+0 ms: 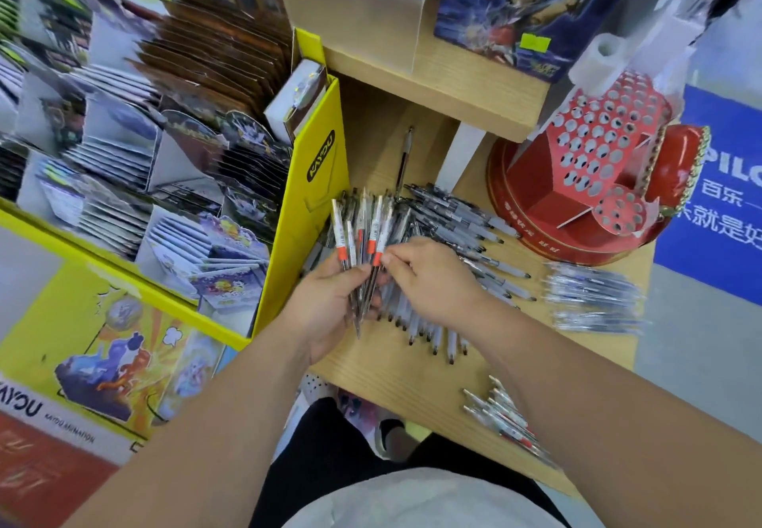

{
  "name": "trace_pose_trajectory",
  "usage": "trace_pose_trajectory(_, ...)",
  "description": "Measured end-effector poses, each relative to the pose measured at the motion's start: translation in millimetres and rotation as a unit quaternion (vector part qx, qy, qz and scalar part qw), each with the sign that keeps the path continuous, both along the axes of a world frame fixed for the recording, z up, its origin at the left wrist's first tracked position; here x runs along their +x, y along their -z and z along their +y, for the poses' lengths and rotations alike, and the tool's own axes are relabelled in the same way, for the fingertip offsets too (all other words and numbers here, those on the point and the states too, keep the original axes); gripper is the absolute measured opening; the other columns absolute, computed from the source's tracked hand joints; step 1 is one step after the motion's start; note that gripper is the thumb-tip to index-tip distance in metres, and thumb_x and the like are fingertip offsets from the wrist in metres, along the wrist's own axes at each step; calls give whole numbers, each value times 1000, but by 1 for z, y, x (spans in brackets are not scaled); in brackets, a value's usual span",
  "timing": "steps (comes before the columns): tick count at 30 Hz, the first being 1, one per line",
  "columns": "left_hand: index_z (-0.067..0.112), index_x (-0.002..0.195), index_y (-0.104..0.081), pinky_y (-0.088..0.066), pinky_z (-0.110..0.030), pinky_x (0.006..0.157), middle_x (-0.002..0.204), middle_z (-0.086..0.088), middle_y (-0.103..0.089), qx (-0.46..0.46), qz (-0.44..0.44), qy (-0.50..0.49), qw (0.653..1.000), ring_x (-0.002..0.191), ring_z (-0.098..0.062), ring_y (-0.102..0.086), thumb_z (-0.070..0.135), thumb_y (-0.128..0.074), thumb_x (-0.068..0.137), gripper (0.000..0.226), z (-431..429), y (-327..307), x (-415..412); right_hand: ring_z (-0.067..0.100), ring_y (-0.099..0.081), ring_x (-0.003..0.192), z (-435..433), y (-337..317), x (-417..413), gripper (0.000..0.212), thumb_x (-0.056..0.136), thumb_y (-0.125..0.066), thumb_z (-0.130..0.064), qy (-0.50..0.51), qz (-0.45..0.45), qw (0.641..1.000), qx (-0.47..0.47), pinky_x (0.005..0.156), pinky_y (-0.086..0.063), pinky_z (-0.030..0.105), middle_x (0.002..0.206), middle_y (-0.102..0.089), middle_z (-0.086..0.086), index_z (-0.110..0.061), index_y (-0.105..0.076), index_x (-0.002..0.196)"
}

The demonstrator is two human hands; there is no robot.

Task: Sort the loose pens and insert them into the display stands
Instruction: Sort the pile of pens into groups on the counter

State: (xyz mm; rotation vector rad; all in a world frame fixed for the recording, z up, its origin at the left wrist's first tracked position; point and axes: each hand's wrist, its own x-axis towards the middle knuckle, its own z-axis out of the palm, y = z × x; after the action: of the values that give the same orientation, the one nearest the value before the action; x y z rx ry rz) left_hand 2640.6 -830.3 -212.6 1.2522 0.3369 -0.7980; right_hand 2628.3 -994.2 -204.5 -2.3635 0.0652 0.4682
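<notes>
Hard against the left side of the left hand [325,301]: yellow card rack [307,181], stuffed with card packs, blurred. The left hand has its fingers curled round a fanned bunch of pens [350,235]. They have white barrels, orange bands and clear lower halves, with tips pointing back past the palm toward the person. The right hand [429,276] is just right of it and meets the bunch. Its thumb and forefinger are pinched together on one orange-banded pen [376,255] at the fan's right edge, the other fingers curled under. Both hands are over the wooden surface [396,383]. Under and beyond the right hand: loose pile of pens [453,222] with grey-white grips and dark tips, lying crosswise, some in a row poking out below the wrist. Beyond both hands, one dark pen [405,156] lies apart from the pile, pointing away. Beside the right forearm, near the surface's front edge: small cluster of pens [507,416], partly hidden by the arm. Right of the right hand: bundle of clear-wrapped pens [593,301], blurred. Beyond that, up and right of the hand: red display stand [593,144] on a round red base, panels full of holes. Can't tell if any hole holds a pen. Far right: blue sign [721,197], white lettering.
</notes>
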Motion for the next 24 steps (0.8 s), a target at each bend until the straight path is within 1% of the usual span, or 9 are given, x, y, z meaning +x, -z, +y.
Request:
trace_pose_trajectory(2,14,124,-59,-47,-30,55,84,-9,-66,1,5,-11,1000,64,-20,-57,11,-49,104,22,4,7,1,22,-56,89,-5,4,14,38,106,-43,-35,24,-14,1000,-7,79,-45,35,95,-59,10,-10,-69,95)
trace_pose_trajectory(3,13,123,-57,-47,-31,55,83,-8,-67,-1,7,-24,1000,64,-20,-57,10,-49,104,21,6,10,2,22,-55,94,-7,6,23,36,106,-44,-35,41,-38,998,-24,81,-44,33,100,-59,10,-11,-70,107)
trace_pose_trajectory(5,13,117,-55,-47,-33,55,83,-9,-67,-8,13,-49,999,65,-22,-57,9,-48,105,15,8,14,4,30,-55,110,-12,13,44,39,105,-45,-35,61,-78,993,-69,91,-44,35,116,-57,15,-11,-63,129)
trace_pose_trajectory(8,12,115,-55,-46,-35,55,86,-12,-66,-9,20,-71,997,66,-23,-57,9,-48,105,12,10,17,6,35,-47,129,-15,32,77,50,106,-38,-39,38,-66,990,-121,106,-41,38,139,-51,20,-7,-51,143)
trace_pose_trajectory(10,11,118,-55,-47,-35,56,86,-12,-67,-9,19,-71,997,65,-22,-57,9,-47,105,15,11,17,6,34,-40,138,-13,45,93,60,104,-27,-45,8,-40,987,-156,113,-37,41,149,-44,21,-6,-46,146)
trace_pose_trajectory(13,10,122,-55,-46,-34,55,82,-9,-67,-6,7,-61,998,63,-21,-57,7,-46,105,19,16,16,8,38,-37,138,-7,56,107,53,105,-34,-40,7,-20,978,-208,112,-35,42,155,-36,19,-10,-43,148)
trace_pose_trajectory(16,10,123,-56,-47,-30,53,80,-8,-65,-7,0,-49,999,60,-18,-57,4,-45,105,22,21,13,8,40,-33,138,0,57,113,53,104,-29,-46,10,15,966,-259,111,-32,47,154,-35,17,-14,-45,144)
trace_pose_trajectory(21,13,121,-56,-45,-28,52,81,-8,-64,-11,-6,-40,999,59,-16,-57,2,-42,105,24,25,9,8,37,-27,144,6,61,114,55,104,-23,-45,50,44,967,-247,117,-25,50,158,-28,12,-15,-41,146)
trace_pose_trajectory(24,14,123,-57,-45,-29,54,81,-7,-65,-10,-6,-39,999,61,-17,-57,3,-43,105,25,26,10,8,35,-33,138,5,60,115,54,104,-26,-44,64,47,969,-236,115,-27,48,152,-33,12,-12,-47,142)
